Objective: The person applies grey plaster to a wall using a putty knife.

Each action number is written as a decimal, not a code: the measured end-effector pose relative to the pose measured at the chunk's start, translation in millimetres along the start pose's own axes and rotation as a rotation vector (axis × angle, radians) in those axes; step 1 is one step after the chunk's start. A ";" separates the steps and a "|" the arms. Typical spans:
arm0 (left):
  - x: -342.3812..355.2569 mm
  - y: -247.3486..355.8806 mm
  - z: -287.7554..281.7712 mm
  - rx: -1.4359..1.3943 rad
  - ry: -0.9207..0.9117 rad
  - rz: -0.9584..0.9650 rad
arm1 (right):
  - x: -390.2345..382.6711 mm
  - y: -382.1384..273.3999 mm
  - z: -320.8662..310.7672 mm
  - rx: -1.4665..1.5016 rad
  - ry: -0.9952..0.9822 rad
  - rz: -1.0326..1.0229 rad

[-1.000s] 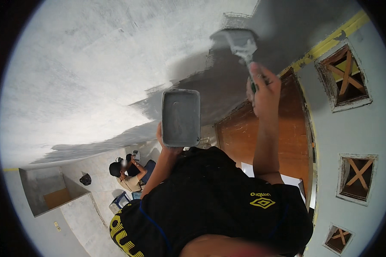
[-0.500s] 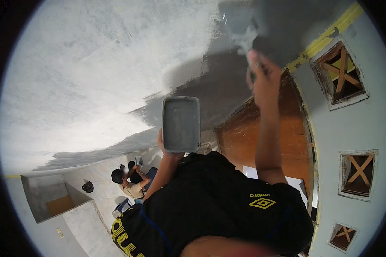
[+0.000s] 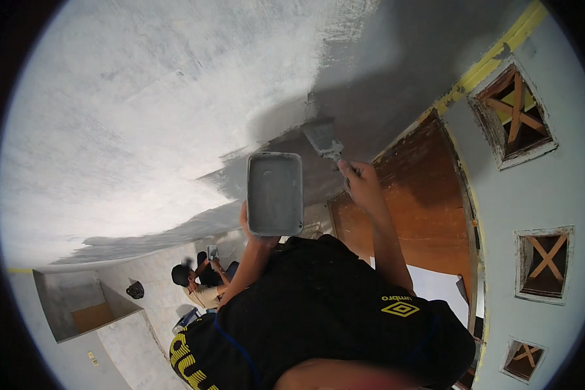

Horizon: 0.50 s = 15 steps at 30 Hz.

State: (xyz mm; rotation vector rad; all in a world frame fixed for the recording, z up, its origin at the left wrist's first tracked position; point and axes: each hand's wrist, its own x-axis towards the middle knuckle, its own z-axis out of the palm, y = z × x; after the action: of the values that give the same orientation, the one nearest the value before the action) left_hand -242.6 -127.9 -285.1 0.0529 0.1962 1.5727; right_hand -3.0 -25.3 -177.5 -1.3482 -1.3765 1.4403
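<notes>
My left hand (image 3: 252, 229) grips a rectangular tray (image 3: 275, 195) from below and its left side; a thin layer of grey plaster coats its inside. To the right of the tray, my right hand (image 3: 360, 180) is closed round the handle of a putty knife (image 3: 323, 139). Its wide blade, smeared with grey, points up and left in front of the dark grey coated part of the wall (image 3: 377, 71). Whether the blade touches that surface I cannot tell. A ragged border divides the dark coat from the pale, whitish surface (image 3: 175, 117) on the left.
A brown wooden door (image 3: 422, 201) lies right of my arm. Yellow tape (image 3: 494, 55) edges the coated surface. Framed openings with crossed slats (image 3: 516, 112) line the right wall. At lower left a co-worker (image 3: 198, 279) in a dark cap sits near a recess (image 3: 71, 302).
My right hand has come down and left with the putty knife, from high on the dark coat to beside the tray. The tray has dropped very slightly in view.
</notes>
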 end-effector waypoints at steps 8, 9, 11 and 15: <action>2.9 -3.3 10.6 -0.068 -0.122 -0.008 | -16.3 -100.0 -6.2 0.111 0.169 -0.217; 2.8 -5.7 14.9 -0.053 -0.111 0.002 | -13.4 -111.0 -5.1 0.105 0.170 -0.255; 7.0 -7.8 21.7 -0.040 -0.109 0.018 | -6.4 -131.4 -7.8 0.094 0.168 -0.302; 11.1 -10.4 26.0 0.005 -0.044 -0.033 | -3.5 -170.4 -14.9 0.071 0.198 -0.499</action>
State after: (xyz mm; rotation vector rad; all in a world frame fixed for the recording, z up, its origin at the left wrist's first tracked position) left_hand -228.4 -114.4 -262.2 0.0875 0.1659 1.5367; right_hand -14.6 3.7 -9.3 -0.9788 -1.3897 0.9854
